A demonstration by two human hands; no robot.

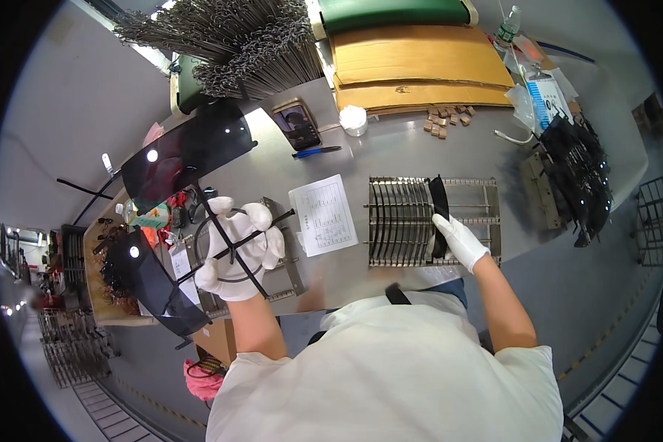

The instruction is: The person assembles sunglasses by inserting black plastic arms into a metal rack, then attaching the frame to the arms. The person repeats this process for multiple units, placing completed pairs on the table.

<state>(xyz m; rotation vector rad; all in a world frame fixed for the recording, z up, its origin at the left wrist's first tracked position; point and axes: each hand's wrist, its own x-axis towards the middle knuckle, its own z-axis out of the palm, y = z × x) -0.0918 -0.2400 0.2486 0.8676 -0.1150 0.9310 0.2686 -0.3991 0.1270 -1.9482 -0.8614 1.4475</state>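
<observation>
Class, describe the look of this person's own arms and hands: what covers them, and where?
The left hand and right hand both wear white gloves reaching about the wrists. The forearms are bare up to short, loose white sleeves.

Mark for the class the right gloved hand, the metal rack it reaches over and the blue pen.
Right gloved hand (461,242), head view: back of the glove.
Metal rack (495,202), head view: right end plate.
Blue pen (317,152), head view: middle of the barrel.
</observation>
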